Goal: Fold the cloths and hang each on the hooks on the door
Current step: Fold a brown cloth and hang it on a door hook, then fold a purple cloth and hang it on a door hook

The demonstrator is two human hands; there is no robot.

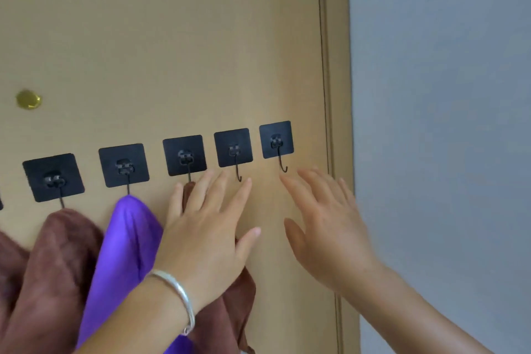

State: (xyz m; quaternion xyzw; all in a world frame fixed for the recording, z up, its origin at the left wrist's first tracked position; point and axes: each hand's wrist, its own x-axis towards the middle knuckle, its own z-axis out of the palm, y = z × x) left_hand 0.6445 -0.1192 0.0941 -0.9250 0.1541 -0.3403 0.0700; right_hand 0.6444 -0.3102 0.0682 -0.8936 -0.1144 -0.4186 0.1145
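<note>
**Cloths on door hooks: visible and hidden portions**

The tan door point(172, 37) carries a row of black adhesive hooks. A brown cloth point(54, 261) hangs from the leftmost full hook point(53, 178); its lower part is cut off by the frame edge. A purple cloth point(126, 253) hangs from the next hook point(124, 165), with its lower end hidden behind the left forearm. A second brown cloth point(235, 304) hangs from the third hook point(184, 156); the left hand point(207, 238) covers most of it, so the hanging point cannot be confirmed. The left hand lies over this cloth with fingers point(198, 190) straight and spread, holding nothing. The right hand point(330, 233) is blurred, fingers wide, holding nothing, near the bare door. The two rightmost hooks point(233, 148) point(276, 139) are bare. At the far left, another brown fabric edge point(8, 267) is mostly cropped.
</note>
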